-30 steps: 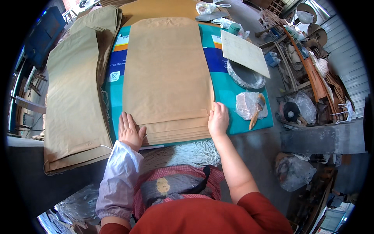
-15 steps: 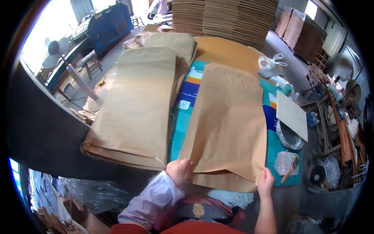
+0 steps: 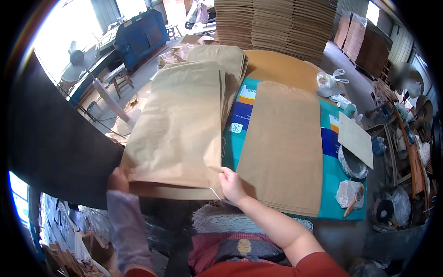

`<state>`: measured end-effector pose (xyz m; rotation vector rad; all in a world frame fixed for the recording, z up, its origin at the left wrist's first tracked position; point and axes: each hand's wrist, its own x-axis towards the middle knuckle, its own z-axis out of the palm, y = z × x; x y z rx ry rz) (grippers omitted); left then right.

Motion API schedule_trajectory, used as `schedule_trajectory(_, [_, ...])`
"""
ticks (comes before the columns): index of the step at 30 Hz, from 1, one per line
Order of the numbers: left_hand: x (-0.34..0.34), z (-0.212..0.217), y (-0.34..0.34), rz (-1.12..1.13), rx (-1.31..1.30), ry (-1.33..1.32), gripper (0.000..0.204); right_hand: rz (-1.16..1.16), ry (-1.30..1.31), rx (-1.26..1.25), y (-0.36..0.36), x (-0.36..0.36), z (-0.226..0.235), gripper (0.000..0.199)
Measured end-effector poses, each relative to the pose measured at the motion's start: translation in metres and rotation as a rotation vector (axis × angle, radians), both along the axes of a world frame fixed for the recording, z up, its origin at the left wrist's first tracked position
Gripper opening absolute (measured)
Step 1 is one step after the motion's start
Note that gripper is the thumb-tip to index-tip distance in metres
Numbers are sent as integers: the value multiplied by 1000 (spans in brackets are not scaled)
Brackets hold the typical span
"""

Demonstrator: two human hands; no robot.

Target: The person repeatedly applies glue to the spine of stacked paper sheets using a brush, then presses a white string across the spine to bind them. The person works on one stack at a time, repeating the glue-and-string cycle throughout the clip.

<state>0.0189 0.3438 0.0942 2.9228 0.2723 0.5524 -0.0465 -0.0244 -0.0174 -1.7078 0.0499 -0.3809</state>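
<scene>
A brown paper sack (image 3: 177, 134) lies on top of the left pile of sacks. My left hand (image 3: 117, 179) grips its near left corner. My right hand (image 3: 232, 184) grips its near right corner, thumb on top. To the right, a second stack of brown paper sacks (image 3: 282, 147) rests flat on a teal printed sheet (image 3: 339, 184) that covers the table.
A flat beige board (image 3: 355, 138) lies over a round tray at the right. A crumpled white bag with a brush (image 3: 350, 195) sits near the table's right corner. Tall stacks of brown sheets (image 3: 272, 23) stand behind. A pale thread bundle (image 3: 230, 220) lies at my waist.
Both hands left the right stack's near edge, lifted one sack and carried it left onto the left pile. My view swung left too.
</scene>
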Motion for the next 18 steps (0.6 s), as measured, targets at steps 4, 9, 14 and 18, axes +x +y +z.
schedule_trajectory(4, [56, -9, 47, -11, 153, 127, 27, 314, 452, 247, 19, -2, 9, 34])
schedule_trajectory(9, [52, -4, 33, 183, 349, -28, 21, 426, 43, -245, -80, -94, 36, 27])
schedule_trajectory(14, [-36, -2, -100, -472, 132, -558, 5, -391, 372, -1148, -295, -200, 62, 16])
schedule_trajectory(18, [-107, -61, -219, -1060, -117, -260, 5, -393, 834, -1445, -381, -280, 68, 39])
